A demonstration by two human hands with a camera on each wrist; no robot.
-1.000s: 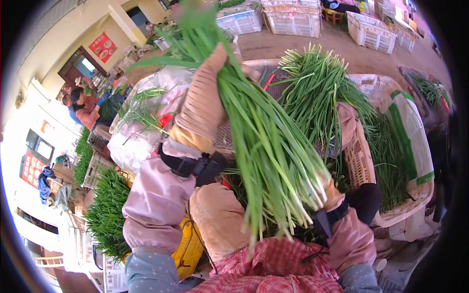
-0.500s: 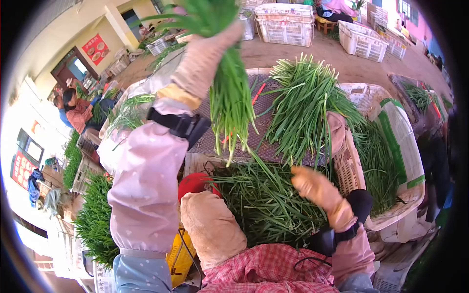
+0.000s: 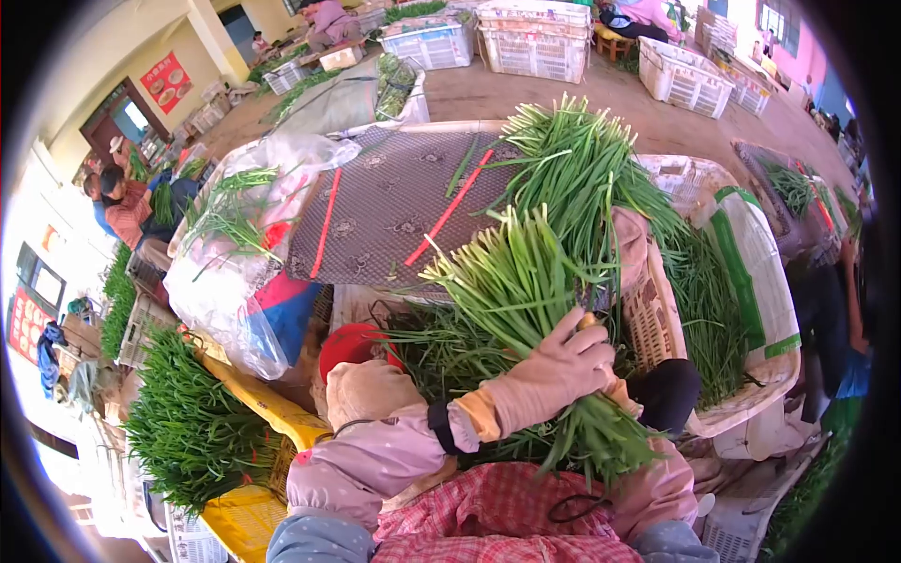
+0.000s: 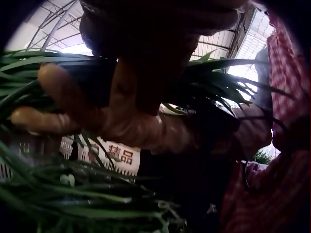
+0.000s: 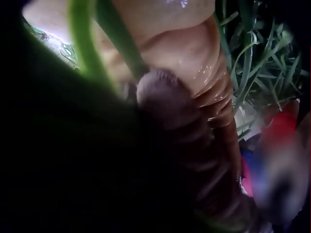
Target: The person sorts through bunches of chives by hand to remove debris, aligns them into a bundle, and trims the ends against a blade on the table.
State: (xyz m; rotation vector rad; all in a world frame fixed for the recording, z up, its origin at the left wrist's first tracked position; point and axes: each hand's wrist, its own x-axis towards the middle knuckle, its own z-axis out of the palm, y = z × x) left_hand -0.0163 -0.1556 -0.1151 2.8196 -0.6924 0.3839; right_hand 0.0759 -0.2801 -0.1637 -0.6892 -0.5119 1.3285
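"What has just changed in the head view?"

"The bundle of green stalks point(image 3: 511, 281) has come down. Half a second ago the left hand point(image 3: 554, 375) had it raised, pale ends hanging; now those ends point outward and the leaves droop toward the apron point(image 3: 497, 507). The right hand point(image 3: 618, 392) was apart from it, and now it is underneath."

"So both hands bear it?"

"I'd judge so, and with its ends reversed it now lies the same way as the pile point(image 3: 582, 159) at the edge of the counter point(image 3: 375, 216). The left fingers are curled over the bundle; it is above the loose leaves point(image 3: 469, 352), beside that pile."

"And the left wrist view?"

"The right hand's fingers are spread and fairly straight under the stalks, not closed round them. Behind is a crate label point(image 4: 116, 155)."

"The right wrist view?"

"Mostly dark. One ribbed fingertip point(image 5: 160, 90) meets the orange glove point(image 5: 180, 53), near blurred leaves. How firm either hold is, I can't tell."
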